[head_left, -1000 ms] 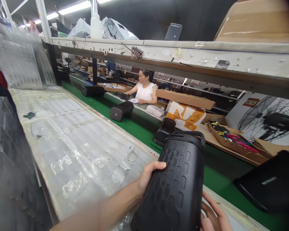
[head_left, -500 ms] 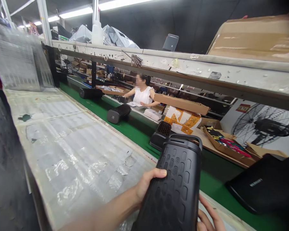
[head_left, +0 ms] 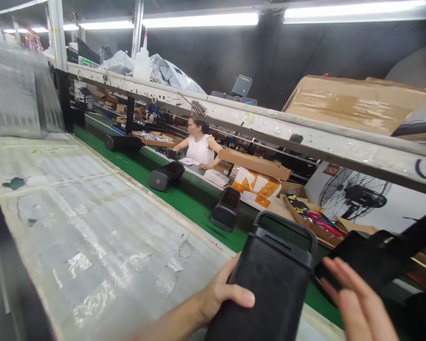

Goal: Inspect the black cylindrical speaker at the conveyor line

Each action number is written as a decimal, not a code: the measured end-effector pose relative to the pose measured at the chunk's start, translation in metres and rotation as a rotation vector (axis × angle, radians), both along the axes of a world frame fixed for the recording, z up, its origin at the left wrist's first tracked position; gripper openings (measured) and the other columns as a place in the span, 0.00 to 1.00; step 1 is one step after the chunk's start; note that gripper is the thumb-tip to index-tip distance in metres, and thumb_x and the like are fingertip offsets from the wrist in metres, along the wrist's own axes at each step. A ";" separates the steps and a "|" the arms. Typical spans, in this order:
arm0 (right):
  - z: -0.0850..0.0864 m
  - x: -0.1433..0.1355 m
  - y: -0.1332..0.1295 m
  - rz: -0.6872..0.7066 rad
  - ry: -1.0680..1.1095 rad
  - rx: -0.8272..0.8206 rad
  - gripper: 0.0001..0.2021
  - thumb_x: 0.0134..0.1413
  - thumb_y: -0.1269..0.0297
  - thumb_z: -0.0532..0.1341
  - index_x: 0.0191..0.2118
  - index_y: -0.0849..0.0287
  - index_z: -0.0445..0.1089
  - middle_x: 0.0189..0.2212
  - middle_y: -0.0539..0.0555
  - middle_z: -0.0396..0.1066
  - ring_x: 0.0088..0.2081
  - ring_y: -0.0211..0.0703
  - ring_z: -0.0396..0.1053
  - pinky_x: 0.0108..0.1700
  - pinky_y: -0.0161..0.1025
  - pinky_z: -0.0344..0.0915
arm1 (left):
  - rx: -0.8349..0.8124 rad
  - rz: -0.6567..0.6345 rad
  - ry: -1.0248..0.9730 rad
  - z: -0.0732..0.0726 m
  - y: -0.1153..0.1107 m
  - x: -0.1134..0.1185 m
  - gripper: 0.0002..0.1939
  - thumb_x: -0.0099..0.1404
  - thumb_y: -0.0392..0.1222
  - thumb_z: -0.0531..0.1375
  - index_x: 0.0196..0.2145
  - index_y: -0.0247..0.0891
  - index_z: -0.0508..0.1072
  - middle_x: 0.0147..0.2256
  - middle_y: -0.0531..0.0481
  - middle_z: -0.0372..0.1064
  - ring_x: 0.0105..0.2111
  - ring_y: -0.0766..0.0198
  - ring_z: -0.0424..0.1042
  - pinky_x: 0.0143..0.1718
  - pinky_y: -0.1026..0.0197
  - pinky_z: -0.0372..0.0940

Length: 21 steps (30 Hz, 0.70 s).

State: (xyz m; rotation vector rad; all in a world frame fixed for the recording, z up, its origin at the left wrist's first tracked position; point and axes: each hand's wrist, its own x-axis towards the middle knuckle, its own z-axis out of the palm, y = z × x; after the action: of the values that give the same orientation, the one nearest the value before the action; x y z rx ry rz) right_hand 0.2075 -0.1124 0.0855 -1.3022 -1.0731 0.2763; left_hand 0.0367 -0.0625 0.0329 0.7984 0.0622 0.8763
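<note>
Now your left hand [head_left: 220,296] grips the black speaker [head_left: 266,284] w/ thumb across it, bottom centre over the bench edge; it's been rotated since a sec ago, plain side up. Right hand [head_left: 358,303] has come off, fingers spread. Three more speakers [head_left: 227,208] lie on the green belt [head_left: 184,196].

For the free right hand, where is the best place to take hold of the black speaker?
Probably the carry handle at the far end of the black speaker, reached from the right. It forms an open loop, clear of the left hand that grips the body's left side. The right hand hovers open nearby.
</note>
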 end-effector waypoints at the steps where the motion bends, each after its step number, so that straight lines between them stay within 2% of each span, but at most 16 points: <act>1: 0.024 0.005 0.007 -0.066 -0.108 0.003 0.28 0.47 0.40 0.58 0.52 0.47 0.64 0.56 0.49 0.62 0.56 0.53 0.58 0.60 0.49 0.49 | 0.028 -0.029 -0.002 0.002 -0.002 -0.001 0.38 0.42 0.33 0.62 0.54 0.39 0.64 0.41 0.47 0.72 0.42 0.55 0.71 0.38 0.63 0.64; 2: 0.047 0.008 0.016 -0.060 -0.246 -0.043 0.30 0.45 0.38 0.58 0.52 0.47 0.63 0.56 0.49 0.62 0.56 0.53 0.59 0.60 0.48 0.50 | 0.053 -0.056 0.000 0.005 -0.003 -0.003 0.38 0.42 0.32 0.63 0.55 0.40 0.64 0.42 0.48 0.72 0.44 0.55 0.71 0.42 0.62 0.63; 3: 0.069 0.011 0.024 -0.027 -0.348 -0.130 0.29 0.46 0.39 0.57 0.51 0.49 0.64 0.54 0.51 0.64 0.54 0.53 0.61 0.57 0.47 0.55 | 0.077 -0.083 0.005 0.008 -0.005 -0.005 0.39 0.42 0.31 0.63 0.55 0.41 0.63 0.44 0.49 0.71 0.46 0.55 0.70 0.45 0.61 0.62; 4: 0.088 0.012 0.033 0.047 -0.460 -0.311 0.25 0.49 0.41 0.56 0.50 0.50 0.65 0.51 0.53 0.66 0.51 0.50 0.64 0.52 0.45 0.61 | 0.106 -0.106 0.013 0.011 -0.007 -0.007 0.41 0.43 0.30 0.63 0.56 0.41 0.62 0.45 0.48 0.70 0.48 0.55 0.69 0.49 0.59 0.60; 5: 0.103 0.011 0.040 0.141 -0.480 -0.500 0.21 0.52 0.45 0.56 0.45 0.53 0.67 0.44 0.55 0.69 0.43 0.46 0.68 0.42 0.40 0.66 | 0.138 -0.125 0.019 0.013 -0.008 -0.008 0.42 0.43 0.29 0.63 0.57 0.41 0.61 0.47 0.48 0.69 0.49 0.54 0.67 0.51 0.57 0.59; 6: 0.115 0.009 0.045 0.276 -0.458 -0.726 0.20 0.55 0.45 0.53 0.38 0.57 0.67 0.34 0.57 0.69 0.33 0.44 0.69 0.32 0.38 0.67 | 0.166 -0.140 0.022 0.015 -0.009 -0.009 0.43 0.43 0.29 0.63 0.58 0.42 0.60 0.49 0.47 0.68 0.51 0.53 0.66 0.53 0.55 0.58; 8: 0.128 0.004 0.048 0.435 -0.371 -0.886 0.21 0.58 0.46 0.51 0.33 0.60 0.68 0.22 0.52 0.64 0.21 0.35 0.63 0.21 0.32 0.61 | 0.211 -0.162 0.012 0.017 -0.010 -0.010 0.44 0.44 0.29 0.64 0.60 0.42 0.58 0.53 0.46 0.65 0.54 0.50 0.63 0.56 0.51 0.55; 10: 0.133 -0.004 0.038 0.489 -0.267 -0.900 0.20 0.59 0.47 0.51 0.32 0.60 0.67 0.18 0.45 0.55 0.15 0.26 0.52 0.15 0.25 0.47 | 0.250 -0.161 -0.009 0.015 -0.010 -0.008 0.46 0.44 0.31 0.65 0.61 0.42 0.56 0.55 0.45 0.62 0.57 0.47 0.59 0.59 0.48 0.51; 12: 0.136 -0.011 0.018 0.484 -0.173 -0.871 0.18 0.59 0.47 0.53 0.30 0.59 0.65 0.16 0.41 0.46 0.13 0.23 0.41 0.13 0.23 0.37 | 0.308 -0.133 -0.014 0.009 -0.012 -0.006 0.50 0.42 0.33 0.67 0.62 0.42 0.54 0.58 0.45 0.58 0.59 0.46 0.55 0.61 0.47 0.47; 14: 0.143 -0.018 -0.009 0.468 -0.156 -0.816 0.21 0.53 0.43 0.58 0.26 0.58 0.61 0.15 0.40 0.42 0.13 0.23 0.37 0.12 0.24 0.35 | 0.397 -0.105 0.005 0.003 -0.015 -0.004 0.55 0.40 0.35 0.70 0.63 0.44 0.50 0.60 0.45 0.54 0.61 0.45 0.52 0.61 0.48 0.46; 16: 0.153 -0.021 -0.041 0.455 -0.196 -0.764 0.25 0.44 0.41 0.63 0.21 0.57 0.55 0.14 0.40 0.41 0.13 0.23 0.37 0.11 0.24 0.35 | 0.494 -0.120 0.027 0.000 -0.020 -0.003 0.56 0.41 0.39 0.71 0.64 0.45 0.49 0.60 0.46 0.55 0.59 0.45 0.54 0.59 0.50 0.50; 19: 0.167 -0.016 -0.098 0.437 -0.172 -0.742 0.26 0.40 0.43 0.66 0.19 0.56 0.53 0.14 0.40 0.42 0.13 0.22 0.37 0.11 0.23 0.34 | 0.560 -0.200 0.011 0.001 -0.022 -0.002 0.48 0.50 0.60 0.65 0.63 0.44 0.51 0.53 0.46 0.63 0.53 0.48 0.63 0.54 0.53 0.56; 21: 0.168 -0.004 -0.142 0.263 -0.167 -0.734 0.25 0.43 0.40 0.62 0.20 0.57 0.56 0.13 0.39 0.43 0.12 0.21 0.37 0.11 0.23 0.35 | 0.601 -0.190 0.061 0.001 -0.019 0.000 0.45 0.54 0.63 0.60 0.63 0.40 0.53 0.49 0.45 0.66 0.49 0.50 0.65 0.50 0.54 0.59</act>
State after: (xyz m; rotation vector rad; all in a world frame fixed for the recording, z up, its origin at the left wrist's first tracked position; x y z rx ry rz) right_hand 0.2039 -0.2543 0.2537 -1.8522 -1.3486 0.8280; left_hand 0.0366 -0.0813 0.0335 1.3685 -0.2313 0.6918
